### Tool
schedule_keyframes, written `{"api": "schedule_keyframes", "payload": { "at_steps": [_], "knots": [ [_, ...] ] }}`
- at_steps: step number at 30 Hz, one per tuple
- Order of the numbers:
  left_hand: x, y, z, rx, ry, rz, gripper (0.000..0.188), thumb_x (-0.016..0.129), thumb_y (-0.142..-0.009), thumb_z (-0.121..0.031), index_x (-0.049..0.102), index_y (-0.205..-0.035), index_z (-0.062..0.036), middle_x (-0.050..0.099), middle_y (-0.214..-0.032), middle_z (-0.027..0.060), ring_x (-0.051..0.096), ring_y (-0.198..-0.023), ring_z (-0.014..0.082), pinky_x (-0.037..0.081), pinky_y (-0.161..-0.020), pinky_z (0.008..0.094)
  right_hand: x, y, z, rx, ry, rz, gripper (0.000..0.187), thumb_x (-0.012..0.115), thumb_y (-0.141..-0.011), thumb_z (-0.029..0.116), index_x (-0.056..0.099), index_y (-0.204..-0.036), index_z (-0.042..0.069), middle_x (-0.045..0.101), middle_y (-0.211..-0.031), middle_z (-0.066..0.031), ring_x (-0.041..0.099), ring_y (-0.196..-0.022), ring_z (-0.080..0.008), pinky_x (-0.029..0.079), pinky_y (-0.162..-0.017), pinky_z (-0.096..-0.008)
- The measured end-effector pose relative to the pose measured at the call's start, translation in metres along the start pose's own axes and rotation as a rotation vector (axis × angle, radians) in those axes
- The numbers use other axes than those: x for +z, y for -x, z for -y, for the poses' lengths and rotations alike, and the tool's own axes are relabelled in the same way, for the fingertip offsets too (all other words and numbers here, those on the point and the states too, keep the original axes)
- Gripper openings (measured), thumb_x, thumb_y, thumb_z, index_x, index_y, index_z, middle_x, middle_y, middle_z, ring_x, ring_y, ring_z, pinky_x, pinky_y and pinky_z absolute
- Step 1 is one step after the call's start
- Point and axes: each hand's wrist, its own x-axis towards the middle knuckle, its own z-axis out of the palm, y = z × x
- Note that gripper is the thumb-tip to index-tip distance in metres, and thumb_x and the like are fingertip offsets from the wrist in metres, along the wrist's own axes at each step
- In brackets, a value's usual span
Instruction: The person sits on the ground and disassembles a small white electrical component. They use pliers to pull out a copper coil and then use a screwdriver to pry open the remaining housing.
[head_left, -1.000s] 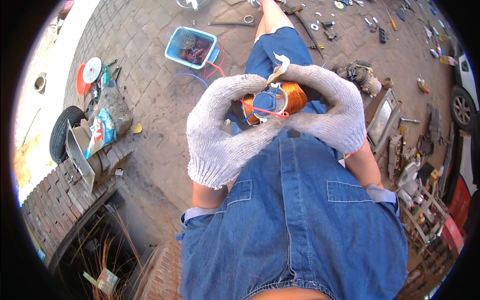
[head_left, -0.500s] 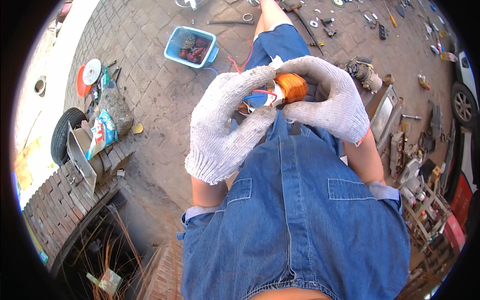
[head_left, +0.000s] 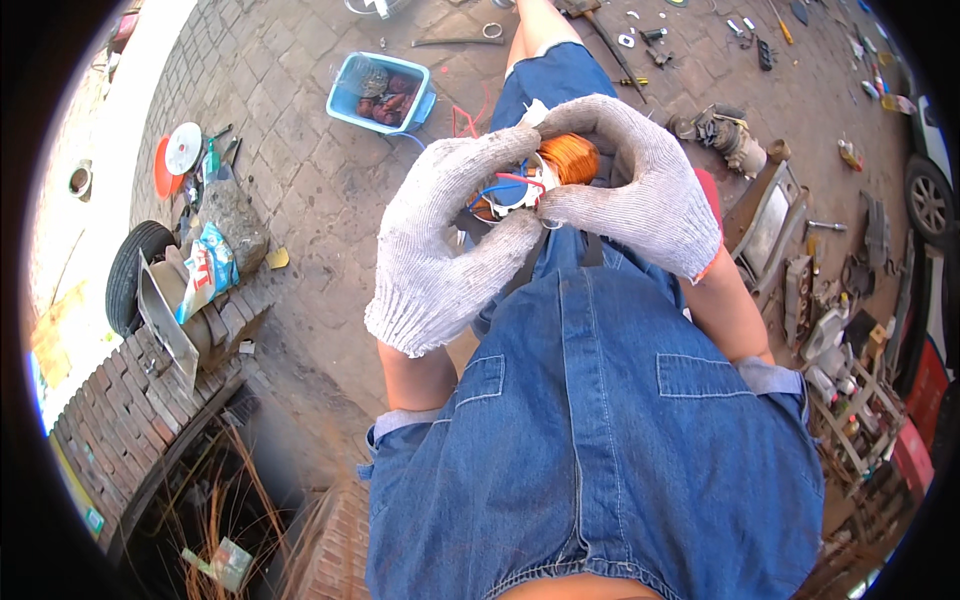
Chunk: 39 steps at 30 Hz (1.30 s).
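Looking down on worn, brownish paving [head_left: 290, 190], passing a black tyre [head_left: 140, 265] on the left, a blue tub [head_left: 424, 107] at the far side and a metal lump [head_left: 738, 150] on the right. Holding what, though?

Cradling a copper coil [head_left: 570, 158] in the middle, just beyond a denim garment [head_left: 690, 450]. Clamping the left hand [head_left: 440, 240] round the left end, thumb on the near side, fingers on the far; curling the right hand [head_left: 640, 185] round the right end likewise, bringing fingertips close together beside the white ring [head_left: 545, 178].

Judging the pressure?

Not managing that from above. Worrying more about the thin red wire [head_left: 520, 180] and blue wire [head_left: 492, 188]: crossing the ring right beside bulky fingertips, perhaps catching in the knit and tearing loose. Also risking a slip through thick cloth, possibly scraping fine strands on rough paving after a drop.

Noting textures too?

Finding plenty: ribbed, greyish-white gloves [head_left: 400, 300], grubby at the tips; glossy orange strands, bulging like a spool; a pale, crumpled strip [head_left: 535, 112] poking up beyond the fingertips; stiff blue denim, seamed down the front.
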Motion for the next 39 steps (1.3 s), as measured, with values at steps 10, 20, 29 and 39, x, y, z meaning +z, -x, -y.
{"api": "schedule_keyframes", "payload": {
  "at_steps": [10,20,29,39],
  "knots": [
    [-0.003,0.001,-0.002,-0.38,0.412,0.005,0.049,0.078,-0.077,-0.009,0.06,-0.122,0.001,0.064,-0.116,0.0103,0.061,-0.103,0.0157,0.051,-0.089,0.0294,0.006,0.002,-0.001,-0.039,0.114,-0.085,0.033,0.076,-0.081,0.014,0.064,-0.109,0.001,0.067,-0.097,-0.0067,0.065,-0.092,-0.0116,0.055,-0.084,-0.0277],
    [0.001,0.005,0.006,-0.197,0.227,-0.022,0.051,0.083,-0.07,-0.009,0.064,-0.116,0.003,0.066,-0.113,0.0117,0.062,-0.104,0.017,0.05,-0.092,0.0309,-0.001,0.004,-0.002,-0.098,0.199,-0.019,0.039,0.077,-0.077,0.013,0.064,-0.112,0.002,0.067,-0.098,-0.008,0.065,-0.093,-0.0132,0.054,-0.084,-0.0288],
    [0.002,0.006,0.014,-0.353,0.515,-0.082,0.043,0.073,-0.078,-0.007,0.061,-0.118,0.0044,0.066,-0.112,0.0136,0.064,-0.101,0.018,0.052,-0.089,0.031,0.0,0.003,0.0,-0.032,0.138,-0.039,0.033,0.068,-0.082,0.003,0.062,-0.115,-0.001,0.066,-0.102,-0.0078,0.065,-0.092,-0.0128,0.055,-0.082,-0.0264],
    [0.012,0.0,0.038,-0.451,0.996,-0.283,0.042,0.063,-0.087,-0.012,0.052,-0.124,0.0049,0.067,-0.095,0.0168,0.065,-0.063,0.0188,0.051,-0.048,0.0264,0.004,0.006,-0.003,0.103,-0.29,-0.122,0.025,0.056,-0.093,0.003,0.06,-0.118,-0.002,0.067,-0.099,-0.0104,0.069,-0.083,-0.0159,0.057,-0.074,-0.0266]
  ]
}}
